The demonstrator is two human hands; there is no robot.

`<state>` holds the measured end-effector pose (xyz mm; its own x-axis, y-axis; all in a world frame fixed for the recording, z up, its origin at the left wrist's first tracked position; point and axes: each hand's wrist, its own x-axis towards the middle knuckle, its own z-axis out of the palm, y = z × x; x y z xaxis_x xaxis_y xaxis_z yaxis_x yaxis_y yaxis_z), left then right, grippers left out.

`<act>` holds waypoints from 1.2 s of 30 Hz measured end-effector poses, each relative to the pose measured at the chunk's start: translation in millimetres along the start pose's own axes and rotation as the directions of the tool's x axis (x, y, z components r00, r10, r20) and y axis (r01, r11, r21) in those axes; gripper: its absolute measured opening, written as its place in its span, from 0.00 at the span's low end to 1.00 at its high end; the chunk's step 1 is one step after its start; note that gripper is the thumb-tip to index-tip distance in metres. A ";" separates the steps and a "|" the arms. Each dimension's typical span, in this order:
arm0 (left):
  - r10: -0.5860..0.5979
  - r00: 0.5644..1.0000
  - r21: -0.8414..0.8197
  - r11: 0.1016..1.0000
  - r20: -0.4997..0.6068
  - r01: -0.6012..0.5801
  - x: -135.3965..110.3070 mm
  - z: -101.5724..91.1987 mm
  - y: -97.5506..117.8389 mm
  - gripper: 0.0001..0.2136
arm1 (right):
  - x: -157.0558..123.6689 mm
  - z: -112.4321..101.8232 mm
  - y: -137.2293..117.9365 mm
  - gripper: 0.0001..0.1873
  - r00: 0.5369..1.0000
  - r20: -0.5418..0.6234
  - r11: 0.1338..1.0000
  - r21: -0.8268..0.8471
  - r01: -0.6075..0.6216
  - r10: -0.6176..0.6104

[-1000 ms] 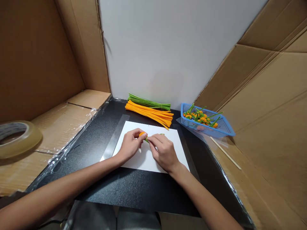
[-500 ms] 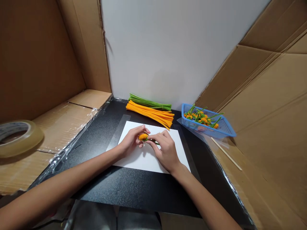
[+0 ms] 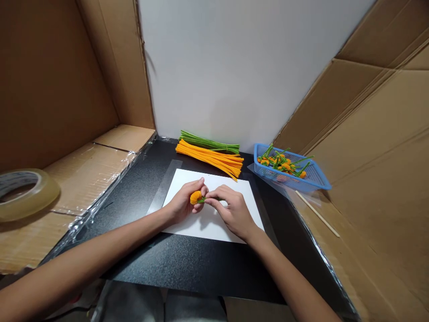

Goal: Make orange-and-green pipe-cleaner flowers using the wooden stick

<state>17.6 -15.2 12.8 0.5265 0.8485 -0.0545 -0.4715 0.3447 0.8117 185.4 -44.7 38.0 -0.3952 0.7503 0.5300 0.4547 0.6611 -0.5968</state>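
Above a white sheet of paper (image 3: 187, 227), a small pipe-cleaner flower (image 3: 195, 197) with a coiled orange head and a green stem is between my hands. Curled around the orange head, my left hand (image 3: 183, 201) keeps it against the fingers, with its thumb pointing up. My right hand (image 3: 233, 210) pinches the green stem between thumb and index finger, just right of the head. Most of the stem is hidden behind the right fingers.
Behind the paper lie bundles of orange pipe cleaners (image 3: 211, 157) and green pipe cleaners (image 3: 208, 141). A blue basket (image 3: 313, 181) holding several similar flowers stands at the right, near a wooden stick (image 3: 317, 213). A tape roll (image 3: 47, 192) lies on cardboard at left.
The orange head has turned and shifted slightly left, now showing its coiled side. My left fingers have closed in nearer to it, while the right hand still pinches the stem.
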 end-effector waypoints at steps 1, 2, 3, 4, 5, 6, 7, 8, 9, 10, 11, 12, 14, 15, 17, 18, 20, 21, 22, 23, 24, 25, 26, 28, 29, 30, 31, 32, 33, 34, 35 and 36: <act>-0.039 0.999 -0.007 0.999 0.025 0.040 0.1 -0.4 0.0 0.22 | 0.5 -0.8 -1.6 0.05 0.999 0.040 0.999 0.045 -0.007 0.005; -0.067 0.997 -0.005 0.998 0.043 0.067 0.2 -0.4 -0.2 0.24 | 0.9 -1.2 -2.9 0.06 0.997 0.073 0.997 0.078 -0.016 0.010; -0.076 0.996 0.004 0.997 0.051 0.076 0.3 -0.1 -0.7 0.26 | 1.1 -1.4 -3.9 0.07 0.995 0.095 0.995 0.097 -0.024 0.015; -0.068 0.997 0.013 0.998 0.047 0.067 0.2 0.6 -1.4 0.28 | 1.2 -1.1 -4.2 0.08 0.994 0.106 0.994 0.103 -0.029 0.018; -0.047 0.998 0.018 0.999 0.032 0.047 0.2 1.6 -2.2 0.29 | 1.1 -0.5 -4.0 0.08 0.994 0.111 0.994 0.100 -0.031 0.020; -0.024 1.000 0.020 1.000 0.012 0.024 0.2 2.7 -3.2 0.30 | 0.8 0.4 -3.1 0.09 0.993 0.113 0.996 0.088 -0.029 0.019; -0.006 1.000 0.020 1.000 -0.012 0.006 0.3 3.7 -4.2 0.31 | 0.4 1.5 -1.8 0.08 0.994 0.113 0.997 0.068 -0.021 0.014; 0.004 0.999 0.018 1.000 -0.039 -0.004 0.5 4.5 -5.2 0.31 | -0.1 2.7 -0.3 0.08 0.994 0.113 0.999 0.042 -0.009 0.005; 0.006 0.998 0.017 1.000 -0.065 -0.005 0.8 4.9 -6.1 0.31 | -0.7 4.0 1.2 0.07 0.993 0.117 1.000 0.012 0.005 -0.007; 0.005 0.996 0.016 1.000 -0.088 -0.003 1.2 5.0 -6.9 0.31 | -1.2 5.2 2.5 0.07 0.992 0.125 1.000 -0.019 0.022 -0.019; 0.004 0.994 0.012 1.000 -0.110 -0.003 1.6 4.8 -7.4 0.31 | -1.8 6.4 3.4 0.07 0.991 0.134 0.998 -0.048 0.038 -0.032; 0.004 0.991 0.004 1.000 -0.131 -0.004 2.1 4.5 -7.6 0.31 | -2.3 7.5 3.8 0.07 0.989 0.142 0.996 -0.076 0.054 -0.043; 0.007 0.985 -0.016 1.000 -0.173 -0.010 2.9 3.9 -7.4 0.30 | -3.5 9.8 3.0 0.07 0.986 0.157 0.988 -0.132 0.081 -0.060; 0.007 0.981 -0.028 1.000 -0.195 -0.012 3.2 3.9 -7.0 0.30 | -4.1 11.0 2.1 0.07 0.984 0.163 0.982 -0.162 0.094 -0.068; 0.000 0.972 -0.046 0.999 -0.237 -0.011 3.5 4.5 -5.9 0.29 | -5.4 13.6 -0.3 0.08 0.982 0.170 0.965 -0.232 0.122 -0.084; -0.006 0.967 -0.050 0.999 -0.254 -0.007 3.6 5.1 -5.2 0.29 | -6.1 14.9 -1.4 0.09 0.981 0.171 0.953 -0.268 0.138 -0.094; -0.015 0.959 -0.049 0.999 -0.284 0.001 3.7 6.6 -4.1 0.29 | -7.1 17.1 -3.0 0.10 0.979 0.167 0.931 -0.324 0.166 -0.116; -0.021 0.955 -0.046 0.999 -0.295 0.008 3.8 7.3 -3.7 0.29 | -7.3 18.0 -3.3 0.10 0.978 0.165 0.923 -0.339 0.180 -0.130; -0.026 0.952 -0.045 0.999 -0.306 0.013 3.9 8.0 -3.5 0.30 | -7.4 18.7 -3.4 0.11 0.976 0.161 0.918 -0.347 0.192 -0.143; -0.028 0.948 -0.043 0.999 -0.318 0.015 4.0 8.6 -3.4 0.30 | -7.3 19.3 -3.1 0.11 0.975 0.157 0.915 -0.348 0.204 -0.158; -0.026 0.944 -0.041 0.999 -0.330 0.013 4.2 9.0 -3.4 0.30 | -7.1 19.8 -2.7 0.11 0.973 0.151 0.913 -0.346 0.218 -0.175; -0.022 0.940 -0.039 0.999 -0.342 0.009 4.4 9.2 -3.6 0.30 | -7.0 20.2 -2.1 0.11 0.971 0.147 0.911 -0.342 0.231 -0.191; -0.014 0.936 -0.035 0.999 -0.352 0.002 4.7 9.1 -3.9 0.30 | -6.8 20.5 -1.4 0.11 0.968 0.145 0.909 -0.338 0.242 -0.204; 0.002 0.934 -0.025 1.000 -0.358 -0.012 5.5 7.7 -4.6 0.30 | -6.6 20.9 0.0 0.11 0.966 0.146 0.914 -0.322 0.248 -0.211; 0.011 0.938 -0.014 1.000 -0.345 -0.017 6.0 6.4 -5.1 0.30 | -6.6 20.9 0.5 0.11 0.969 0.148 0.922 -0.307 0.236 -0.199; 0.027 0.946 0.011 1.000 -0.322 -0.025 6.7 4.7 -5.6 0.31 | -6.6 21.0 0.7 0.11 0.973 0.148 0.934 -0.287 0.212 -0.176; 0.052 0.955 0.053 0.998 -0.292 -0.039 7.4 2.6 -6.3 0.30 | -6.7 20.9 0.5 0.10 0.979 0.146 0.949 -0.262 0.178 -0.143; 0.085 0.961 0.111 0.992 -0.265 -0.058 8.2 0.2 -7.1 0.30 | -6.7 21.0 -0.1 0.10 0.984 0.142 0.962 -0.236 0.136 -0.104; 0.124 0.961 0.177 0.981 -0.246 -0.081 8.8 -2.2 -8.2 0.30 | -6.9 21.1 -1.3 0.10 0.989 0.137 0.973 -0.210 0.091 -0.063; 0.160 0.958 0.241 0.965 -0.237 -0.102 9.4 -4.5 -9.5 0.30 | -7.2 21.4 -2.8 0.09 0.991 0.133 0.981 -0.189 0.047 -0.022; 0.188 0.954 0.288 0.950 -0.235 -0.116 9.8 -6.5 -11.0 0.29 | -7.7 22.0 -4.7 0.08 0.991 0.132 0.985 -0.175 0.005 0.018; 0.203 0.949 0.315 0.941 -0.240 -0.122 10.1 -7.9 -12.6 0.29 | -8.3 22.7 -6.6 0.06 0.990 0.130 0.985 -0.170 -0.034 0.057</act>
<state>23.3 -7.8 -2.5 0.2345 0.9718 -0.0263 -0.2850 0.0946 0.9538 167.5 -55.2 23.9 -0.4691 0.7808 0.4126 0.5970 0.6247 -0.5033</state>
